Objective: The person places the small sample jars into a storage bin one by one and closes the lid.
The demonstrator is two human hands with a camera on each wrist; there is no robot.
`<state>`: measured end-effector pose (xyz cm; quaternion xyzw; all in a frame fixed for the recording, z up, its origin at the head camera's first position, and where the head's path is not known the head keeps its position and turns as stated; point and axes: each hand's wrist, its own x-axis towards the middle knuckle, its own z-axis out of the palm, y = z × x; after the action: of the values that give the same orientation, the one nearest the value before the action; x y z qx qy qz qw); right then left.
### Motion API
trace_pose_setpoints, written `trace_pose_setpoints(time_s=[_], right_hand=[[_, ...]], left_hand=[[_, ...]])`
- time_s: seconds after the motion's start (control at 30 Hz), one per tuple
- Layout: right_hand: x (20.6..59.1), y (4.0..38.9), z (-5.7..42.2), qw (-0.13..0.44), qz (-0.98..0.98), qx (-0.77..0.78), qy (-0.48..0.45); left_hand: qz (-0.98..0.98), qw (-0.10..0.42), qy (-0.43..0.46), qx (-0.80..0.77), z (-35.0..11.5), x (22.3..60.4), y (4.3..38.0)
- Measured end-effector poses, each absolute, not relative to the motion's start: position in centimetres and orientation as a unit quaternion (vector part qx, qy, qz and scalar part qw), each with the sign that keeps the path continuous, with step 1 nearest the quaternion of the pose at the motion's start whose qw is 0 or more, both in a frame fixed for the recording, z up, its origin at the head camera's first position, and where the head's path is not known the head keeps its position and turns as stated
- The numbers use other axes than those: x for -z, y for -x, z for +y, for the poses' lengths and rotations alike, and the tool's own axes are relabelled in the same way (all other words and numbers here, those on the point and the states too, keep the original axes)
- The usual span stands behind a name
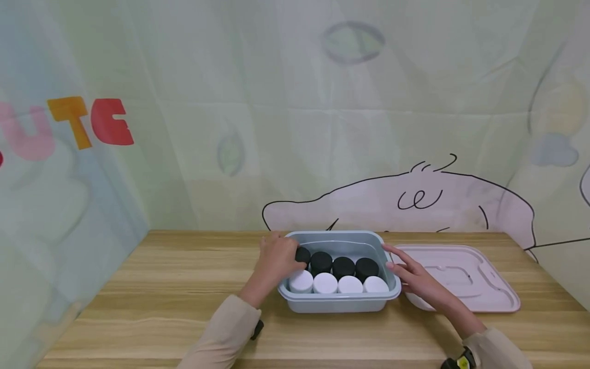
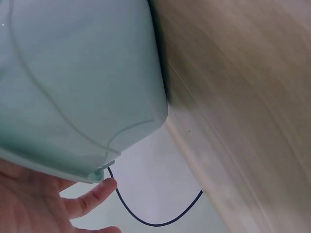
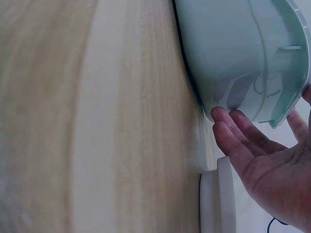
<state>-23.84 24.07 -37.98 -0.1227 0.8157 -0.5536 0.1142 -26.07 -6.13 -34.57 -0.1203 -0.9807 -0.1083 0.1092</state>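
A light blue plastic box (image 1: 338, 306) stands on the wooden table. Inside it, a back row of round black-capped jars (image 1: 343, 267) sits behind a front row of white-capped ones (image 1: 325, 283). My left hand (image 1: 280, 259) reaches over the box's left rim, its thumb and forefinger about the leftmost black-capped jar (image 1: 302, 256); its other fingers (image 2: 92, 198) stay outside, below the rim. With fairly straight fingers, my right hand (image 1: 417, 277) touches the box's right side. In the right wrist view, its fingertips (image 3: 218, 114) lie along the outer wall. The jars' lower parts are hidden.
A pale pink lid (image 1: 495, 292) lies flat on the table (image 1: 184, 287), right of the box and partly under my right hand. A printed cloth (image 1: 276, 128) hangs behind the table's back edge.
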Motion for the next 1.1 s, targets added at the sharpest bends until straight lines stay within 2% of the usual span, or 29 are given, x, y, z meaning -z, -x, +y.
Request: trace_pose_setpoints(time_s=[0.4,0.53,0.83,1.1], right_hand=[[38.3,24.0,24.2,0.110,0.811,0.562,0.119],[38.4,24.0,24.9,0.099,0.813,0.561,0.123],[37.2,23.9,28.7,0.071,0.806,0.567,0.153],[36.2,23.9,32.6,0.035,0.827,0.540,0.149]], left_hand=[[-0.985,0.075,0.092,0.126,-5.6,34.6,26.1],[-0.985,0.085,0.089,0.125,-5.4,34.5,25.8],[-0.966,0.159,0.128,0.160,-4.2,33.1,24.4],[-0.917,0.149,0.191,0.317,-1.1,31.5,22.9]])
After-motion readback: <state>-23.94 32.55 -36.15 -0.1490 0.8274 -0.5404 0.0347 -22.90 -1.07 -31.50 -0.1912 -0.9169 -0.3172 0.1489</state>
